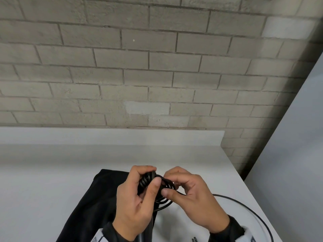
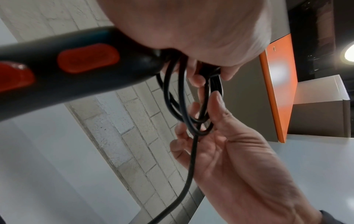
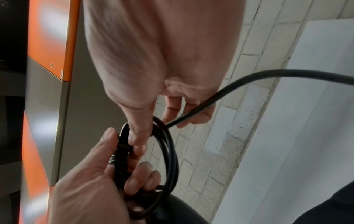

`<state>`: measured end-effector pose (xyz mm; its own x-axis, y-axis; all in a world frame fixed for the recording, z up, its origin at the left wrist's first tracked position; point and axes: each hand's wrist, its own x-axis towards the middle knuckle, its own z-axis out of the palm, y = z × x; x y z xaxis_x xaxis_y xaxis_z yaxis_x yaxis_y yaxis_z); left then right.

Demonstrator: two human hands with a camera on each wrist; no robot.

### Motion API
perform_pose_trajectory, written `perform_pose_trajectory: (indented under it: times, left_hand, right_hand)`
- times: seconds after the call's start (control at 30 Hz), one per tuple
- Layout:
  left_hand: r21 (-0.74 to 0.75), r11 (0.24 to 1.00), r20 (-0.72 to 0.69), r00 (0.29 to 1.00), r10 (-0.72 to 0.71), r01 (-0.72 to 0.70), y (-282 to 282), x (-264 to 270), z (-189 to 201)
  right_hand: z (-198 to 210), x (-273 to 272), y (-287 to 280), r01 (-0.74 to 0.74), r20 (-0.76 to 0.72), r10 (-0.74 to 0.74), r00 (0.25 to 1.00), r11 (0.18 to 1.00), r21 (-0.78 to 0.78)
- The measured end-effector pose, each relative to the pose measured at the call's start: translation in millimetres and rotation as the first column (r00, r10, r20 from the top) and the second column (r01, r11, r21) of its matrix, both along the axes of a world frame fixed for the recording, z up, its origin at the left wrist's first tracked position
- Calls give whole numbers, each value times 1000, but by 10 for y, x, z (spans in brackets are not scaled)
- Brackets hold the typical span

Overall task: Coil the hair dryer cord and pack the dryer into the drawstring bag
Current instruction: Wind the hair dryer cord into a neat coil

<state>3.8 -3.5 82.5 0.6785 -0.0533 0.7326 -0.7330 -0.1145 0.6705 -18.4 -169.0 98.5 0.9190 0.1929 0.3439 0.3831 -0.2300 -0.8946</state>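
Above the table, both hands work a black hair dryer cord [image 1: 166, 186] wound into small loops. My left hand [image 1: 148, 186] grips the loops and the ribbed cord end by the dryer handle. My right hand [image 1: 173, 182] pinches the loops from the right between thumb and fingers. The left wrist view shows the black dryer handle [image 2: 76, 68] with orange buttons running down from my left hand [image 2: 191, 30], and the loops [image 2: 184, 106] between both hands. The loose cord [image 1: 244, 205] trails right over the table. The black drawstring bag [image 1: 97, 198] lies flat under my left hand.
The white table [image 1: 52, 180] stands against a grey brick wall [image 1: 148, 75]. A white panel [image 1: 288, 154] stands to its right. The wrist views show an orange-edged cabinet [image 2: 279, 84] behind me.
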Motion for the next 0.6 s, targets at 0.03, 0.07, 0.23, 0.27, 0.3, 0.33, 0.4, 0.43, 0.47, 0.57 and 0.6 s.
perform_pose_trajectory:
  times: [0.03, 0.07, 0.23, 0.27, 0.3, 0.33, 0.4, 0.43, 0.47, 0.57, 0.6]
  left_hand:
    - [10, 1000, -14, 1000, -3, 3, -7, 5, 1]
    - [16, 1000, -28, 1000, -10, 10, -12, 5, -2]
    - [67, 998, -54, 999, -5, 9, -14, 26, -7]
    - [72, 997, -60, 998, -5, 9, -18, 33, -7]
    - [72, 997, -65, 998, 0, 5, -22, 41, -4]
    - [74, 997, -67, 998, 9, -4, -28, 50, 4]
    - [77, 997, -67, 997, 31, -26, -36, 63, 17]
    - [77, 997, -65, 997, 37, -32, -37, 68, 20]
    - [78, 996, -60, 997, 42, -37, -36, 74, 20]
    - [91, 994, -44, 997, 65, -61, -35, 79, 13]
    - [97, 993, -39, 996, 76, -72, -38, 76, 13]
  right_hand:
    - [-6, 3, 5, 15, 5, -15, 1000, 1000, 25]
    - [-10, 6, 10, 28, 10, -28, 1000, 999, 43]
    - [-57, 6, 73, 31, -28, -26, 999, 987, 157]
    - [-76, 0, 99, 43, -48, -34, 998, 976, 212]
    - [-99, -10, 130, 68, -68, -51, 996, 960, 273]
    - [-124, -27, 158, 101, -75, -82, 994, 942, 321]
    - [-178, -63, 207, 177, 1, -187, 982, 932, 315]
    - [-210, -76, 224, 219, 88, -248, 965, 942, 255]
    - [-236, -82, 236, 257, 192, -289, 938, 951, 172]
    - [-314, -75, 266, 366, 399, -342, 851, 931, 18]
    - [-329, -73, 277, 407, 429, -366, 826, 914, -4]
